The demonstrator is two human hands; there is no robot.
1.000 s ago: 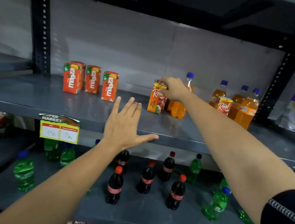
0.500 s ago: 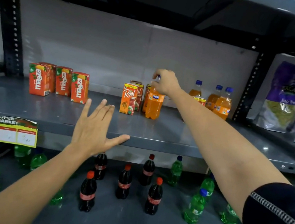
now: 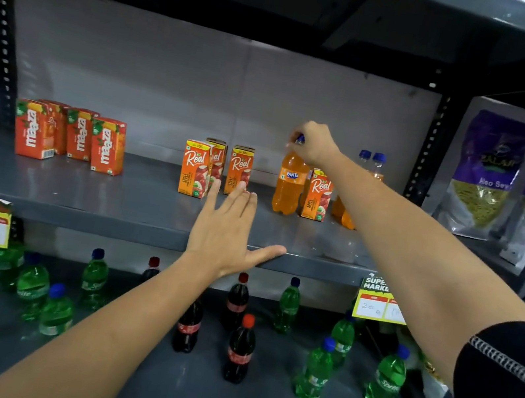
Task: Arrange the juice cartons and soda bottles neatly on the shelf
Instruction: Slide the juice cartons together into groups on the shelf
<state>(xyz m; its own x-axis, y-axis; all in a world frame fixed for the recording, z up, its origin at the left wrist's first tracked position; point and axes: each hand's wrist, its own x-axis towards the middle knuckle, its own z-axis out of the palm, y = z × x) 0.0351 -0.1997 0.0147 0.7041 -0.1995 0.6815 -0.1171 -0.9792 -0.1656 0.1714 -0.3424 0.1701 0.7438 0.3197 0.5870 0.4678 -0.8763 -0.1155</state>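
Orange Fanta bottle (image 3: 289,182), cap pinched by right-hand fingers (image 3: 298,147), touches a Real carton (image 3: 316,194); left fingers (image 3: 232,198) spread.

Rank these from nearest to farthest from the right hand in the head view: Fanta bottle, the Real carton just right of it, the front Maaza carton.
1. Fanta bottle, cap under the right hand.
2. Real carton, just below-right.
3. Front Maaza carton, far left.
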